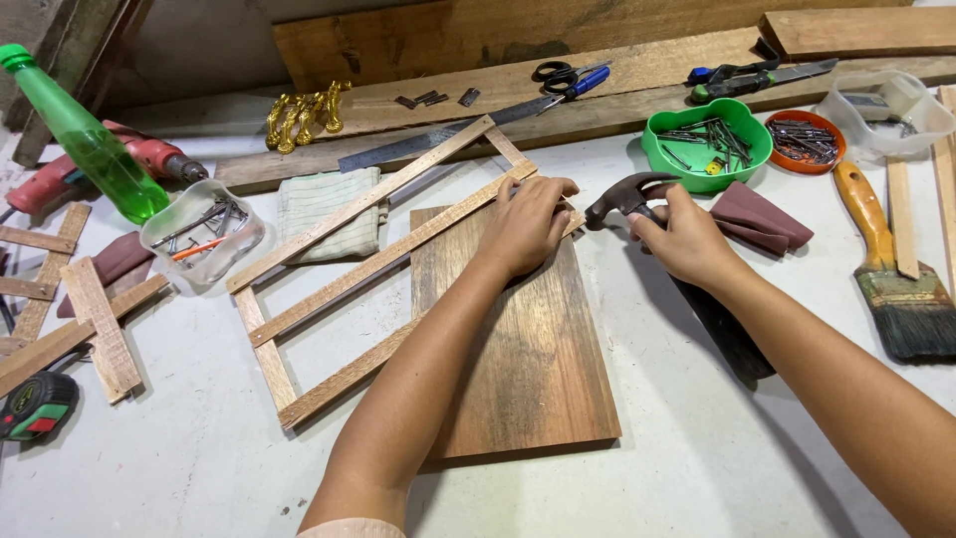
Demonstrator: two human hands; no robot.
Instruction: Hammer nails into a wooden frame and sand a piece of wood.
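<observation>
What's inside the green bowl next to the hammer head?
The green bowl holds a loose heap of dark nails and one small yellow piece. Whatever lies beneath the heap is covered.

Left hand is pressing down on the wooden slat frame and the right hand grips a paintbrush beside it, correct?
Not quite. In the head view the right hand grips a claw hammer, not a paintbrush; the paintbrush lies untouched farther right. The left hand does press on the wooden slat frame.
</observation>
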